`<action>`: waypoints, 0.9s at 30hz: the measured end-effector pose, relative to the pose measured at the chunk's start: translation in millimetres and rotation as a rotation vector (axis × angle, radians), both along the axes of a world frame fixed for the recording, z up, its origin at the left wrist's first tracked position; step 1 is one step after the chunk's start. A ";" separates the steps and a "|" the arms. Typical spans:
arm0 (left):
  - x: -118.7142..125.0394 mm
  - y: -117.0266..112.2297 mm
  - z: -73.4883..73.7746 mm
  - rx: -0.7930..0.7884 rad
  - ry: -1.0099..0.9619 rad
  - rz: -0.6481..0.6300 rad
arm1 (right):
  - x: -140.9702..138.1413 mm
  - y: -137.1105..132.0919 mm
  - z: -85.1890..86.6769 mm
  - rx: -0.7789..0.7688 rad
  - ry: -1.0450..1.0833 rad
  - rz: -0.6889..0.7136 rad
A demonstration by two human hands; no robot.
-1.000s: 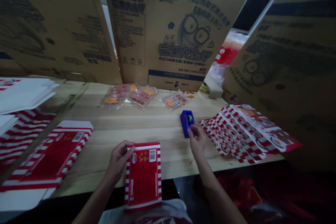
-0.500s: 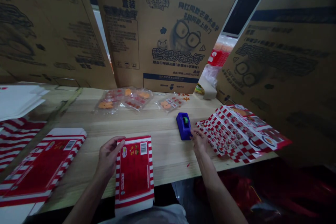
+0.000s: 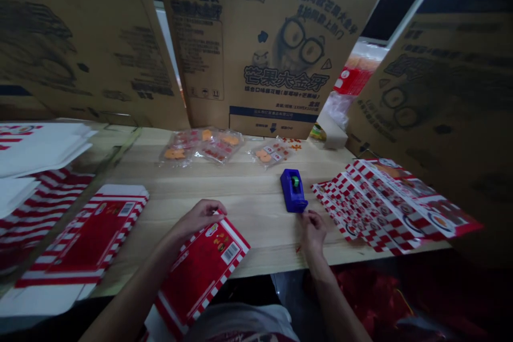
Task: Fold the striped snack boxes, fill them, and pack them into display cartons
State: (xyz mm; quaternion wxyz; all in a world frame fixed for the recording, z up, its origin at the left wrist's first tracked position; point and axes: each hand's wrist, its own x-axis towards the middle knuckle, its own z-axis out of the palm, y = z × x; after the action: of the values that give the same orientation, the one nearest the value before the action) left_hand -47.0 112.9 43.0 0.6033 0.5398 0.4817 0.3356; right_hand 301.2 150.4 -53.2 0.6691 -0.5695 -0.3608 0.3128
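Observation:
My left hand (image 3: 203, 216) grips the top corner of a flat red-and-white striped box (image 3: 200, 275) with a barcode, tilted over my lap at the table's front edge. Just in front of a blue tape dispenser (image 3: 294, 195) holding a green-cored roll, my right hand (image 3: 313, 232) is closed in a pinch. Its fingertips are at the dispenser's cutting end, on what looks like the end of the clear tape, which barely shows.
Flat striped boxes (image 3: 90, 235) lie stacked at the left, beside white sheets (image 3: 44, 147). Clear packets (image 3: 218, 147) with orange pieces lie at the back. Checkered printed sheets (image 3: 385, 203) fan out at the right. Large cardboard cartons (image 3: 256, 43) wall off the far side.
My left hand has moved right and tilted the box clockwise. My right hand has drawn slightly back toward me at the dispenser's front end. The view has shifted a little left.

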 end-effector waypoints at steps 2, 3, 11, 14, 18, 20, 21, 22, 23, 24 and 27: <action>2.6 2.4 -2.1 0.008 0.018 -0.032 | -8.7 -10.3 12.9 -0.030 0.017 0.050; 3.8 3.7 -2.9 0.009 0.025 -0.037 | -16.6 -15.7 22.4 -0.059 0.018 0.149; 16.7 3.3 10.5 0.011 0.037 -0.055 | -110.1 -22.9 91.3 -0.143 -0.248 1.302; 16.3 -2.7 15.5 0.003 0.035 -0.048 | -124.5 -17.0 85.5 -0.162 -0.384 1.292; 12.2 -8.4 19.6 0.023 0.047 -0.040 | -129.5 -12.7 72.8 -0.339 -0.250 1.298; 9.7 -9.6 23.1 0.044 0.055 -0.060 | -130.7 -10.7 70.4 -0.391 -0.109 1.307; 8.3 -9.8 25.3 0.057 0.059 -0.077 | -131.6 -9.8 70.1 -0.411 -0.047 1.315; 6.8 -9.7 27.6 0.074 0.063 -0.098 | -132.7 -9.0 70.0 -0.432 0.007 1.342; 5.1 -9.6 30.0 0.092 0.060 -0.120 | -134.2 -8.4 69.9 -0.456 0.060 1.381; 3.3 -9.4 32.4 0.111 0.050 -0.142 | -136.1 -8.1 69.8 -0.481 0.110 1.430; -3.3 -8.9 38.8 0.165 -0.012 -0.163 | -144.5 -6.6 68.4 -0.538 0.220 1.555</action>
State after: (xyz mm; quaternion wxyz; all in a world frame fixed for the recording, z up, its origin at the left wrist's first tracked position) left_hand -50.3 104.0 81.8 0.5851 0.6229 0.4032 0.3272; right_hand 156.7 143.7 15.2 0.1345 -0.2644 -0.4968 0.8156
